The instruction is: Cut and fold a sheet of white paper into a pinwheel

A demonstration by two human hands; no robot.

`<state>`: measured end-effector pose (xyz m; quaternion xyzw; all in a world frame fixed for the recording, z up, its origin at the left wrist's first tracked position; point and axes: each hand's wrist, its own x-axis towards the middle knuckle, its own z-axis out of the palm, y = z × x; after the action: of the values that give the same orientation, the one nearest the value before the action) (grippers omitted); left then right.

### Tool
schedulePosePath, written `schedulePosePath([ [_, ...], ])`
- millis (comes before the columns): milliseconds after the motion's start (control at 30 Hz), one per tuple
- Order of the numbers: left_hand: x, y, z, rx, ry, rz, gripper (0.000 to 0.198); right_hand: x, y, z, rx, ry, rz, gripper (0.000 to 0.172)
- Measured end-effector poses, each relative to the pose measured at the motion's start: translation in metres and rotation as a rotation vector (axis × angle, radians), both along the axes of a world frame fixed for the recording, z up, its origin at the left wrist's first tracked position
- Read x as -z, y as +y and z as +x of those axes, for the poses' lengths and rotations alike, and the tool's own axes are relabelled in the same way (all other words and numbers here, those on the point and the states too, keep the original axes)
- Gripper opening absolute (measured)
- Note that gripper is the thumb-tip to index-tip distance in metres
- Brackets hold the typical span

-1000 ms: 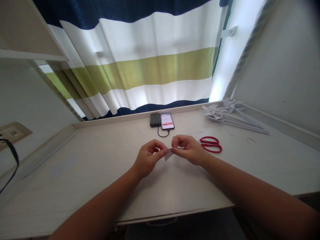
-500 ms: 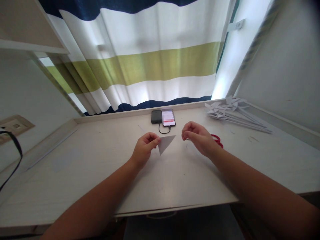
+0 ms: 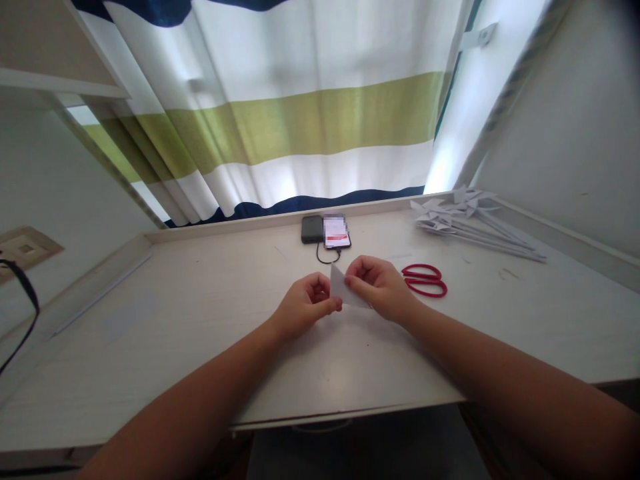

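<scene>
A small folded triangle of white paper (image 3: 342, 289) is held up above the desk between my two hands. My left hand (image 3: 311, 301) pinches its lower left edge between thumb and fingers. From the other side, my right hand (image 3: 376, 285) grips its right part, thumb in front and fingers curled behind. Part of the paper is covered by the fingers. Just to the right of my right hand lie the red handles of a pair of scissors (image 3: 425, 280); the blades are hidden behind that hand.
A phone (image 3: 337, 231) cabled to a black power bank (image 3: 313, 230) lies at the back of the white desk (image 3: 200, 373). Several paper pinwheels on sticks (image 3: 475, 223) are piled at the back right. A thin white stick (image 3: 103, 297) rests along the left side.
My right hand has moved left from beside the scissors and taken hold of the paper. The paper has been turned, its point now upward. The scissors' handles are more fully uncovered.
</scene>
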<state>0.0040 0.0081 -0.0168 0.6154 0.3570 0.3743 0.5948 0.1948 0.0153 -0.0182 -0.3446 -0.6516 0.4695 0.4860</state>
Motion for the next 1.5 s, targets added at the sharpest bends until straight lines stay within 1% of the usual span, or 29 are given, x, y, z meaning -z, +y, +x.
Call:
schedulePosePath([
  [67,0.000,0.000,0.000,0.006,0.045,0.056,0.026,0.000,-0.001,0.000,-0.006,-0.023,0.009,0.015],
  [167,-0.002,0.001,-0.002,-0.088,0.065,0.096,0.023,-0.002,-0.003,-0.001,-0.006,-0.070,0.077,0.014],
  [233,-0.003,0.003,-0.004,-0.140,0.053,0.094,0.024,-0.003,-0.003,0.000,0.011,-0.122,0.141,0.013],
  [267,-0.003,0.004,-0.005,-0.141,0.052,0.086,0.026,-0.004,-0.004,0.001,0.020,-0.150,0.165,0.012],
  [367,-0.002,0.004,-0.007,-0.071,0.063,0.068,0.028,-0.006,-0.005,0.003,0.036,-0.208,0.189,0.008],
  [467,-0.002,0.002,-0.006,-0.016,0.088,0.076,0.024,-0.009,-0.007,0.003,0.021,-0.240,0.201,0.006],
  [600,-0.004,-0.002,-0.004,-0.035,0.146,0.115,0.018,-0.011,-0.009,0.002,-0.024,-0.281,0.214,0.003],
  [767,-0.008,-0.004,-0.002,-0.097,0.161,0.157,0.021,-0.008,-0.007,0.001,-0.016,-0.230,0.173,0.009],
  [933,-0.012,-0.006,-0.002,-0.130,0.191,0.155,0.026,-0.007,-0.006,0.001,-0.092,-0.168,0.114,0.011],
  [1067,-0.011,-0.007,-0.002,-0.144,0.193,0.158,0.027,-0.008,-0.007,0.000,-0.165,-0.096,0.082,0.012],
  [1167,-0.009,-0.006,-0.002,-0.138,0.167,0.159,0.027,-0.008,-0.008,0.000,-0.209,-0.051,0.047,0.014],
  [1333,-0.007,-0.005,-0.003,-0.109,0.184,0.155,0.026,-0.008,-0.008,-0.002,-0.218,-0.052,0.032,0.017],
  [1500,-0.008,-0.003,-0.005,-0.067,0.157,0.148,0.022,-0.010,-0.008,-0.002,-0.230,-0.046,0.001,0.015],
])
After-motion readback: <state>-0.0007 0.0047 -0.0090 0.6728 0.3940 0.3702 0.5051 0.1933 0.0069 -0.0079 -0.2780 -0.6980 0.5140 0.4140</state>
